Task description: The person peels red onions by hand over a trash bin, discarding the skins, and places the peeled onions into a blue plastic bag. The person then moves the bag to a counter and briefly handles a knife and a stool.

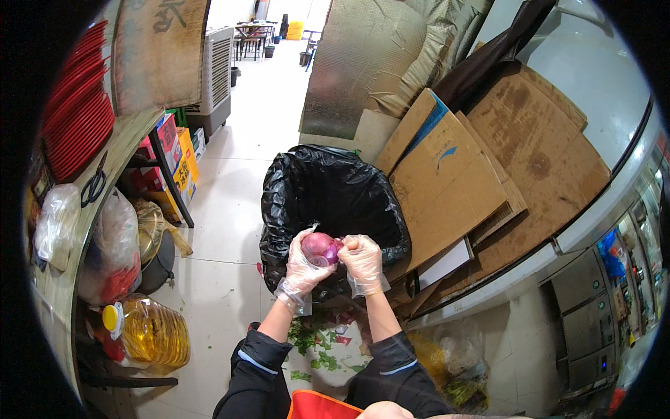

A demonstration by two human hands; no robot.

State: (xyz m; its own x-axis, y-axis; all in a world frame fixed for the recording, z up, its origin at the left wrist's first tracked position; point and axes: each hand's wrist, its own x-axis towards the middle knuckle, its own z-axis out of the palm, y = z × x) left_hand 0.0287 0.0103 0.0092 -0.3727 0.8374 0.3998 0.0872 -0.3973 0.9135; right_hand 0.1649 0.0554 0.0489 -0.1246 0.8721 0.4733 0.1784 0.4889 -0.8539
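Note:
A red onion [316,245] rests in my left hand [305,271], its cut or root end facing me. My right hand [362,262] pinches a piece of purple onion skin [333,251] at the onion's right side. Thin clear plastic gloves cover both hands. Just beyond and below them stands a bin lined with a black plastic bag [335,183], its mouth wide. Green leaves [327,361] and bits of onion skin [343,340] lie on the floor below my forearms.
Flattened cardboard [445,194] leans right of the bin. At left, a jug of yellow oil [157,330] stands on the floor beside a table [118,162] holding scissors [94,183] and stacked red trays [78,115]. Plastic bags [460,345] lie at lower right.

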